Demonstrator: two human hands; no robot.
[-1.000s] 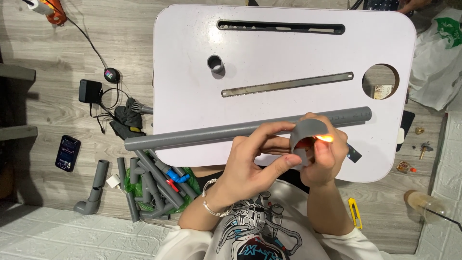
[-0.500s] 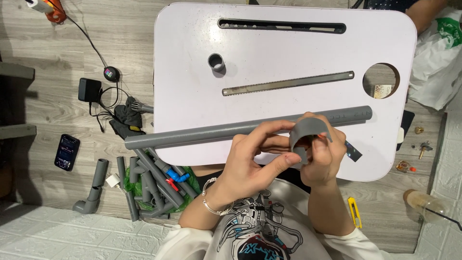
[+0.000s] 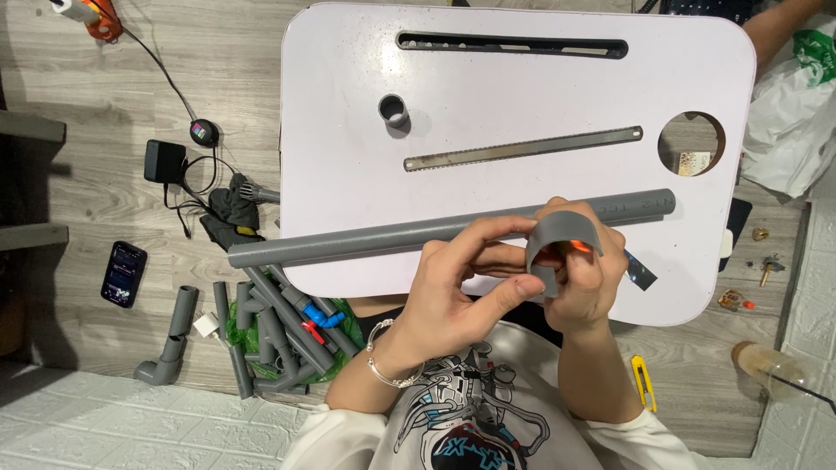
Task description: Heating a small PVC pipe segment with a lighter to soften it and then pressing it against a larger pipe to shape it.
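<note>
You pinch the curved grey pipe piece (image 3: pixel 564 237) with both your left hand (image 3: pixel 461 292) and right hand (image 3: pixel 585 283), just in front of the long grey pipe (image 3: pixel 392 235), which lies crosswise.

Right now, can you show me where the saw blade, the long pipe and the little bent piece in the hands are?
Saw blade (image 3: pixel 522 149), head view, middle of the flat strip.
Long pipe (image 3: pixel 366 241), head view, bare stretch left of the hands.
Bent piece (image 3: pixel 564 228), head view, top of its curved outside.

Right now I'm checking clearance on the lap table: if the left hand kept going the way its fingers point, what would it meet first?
Likely the short grey pipe piece that the left hand already touches, with the right hand behind it; depth is unclear.
</note>
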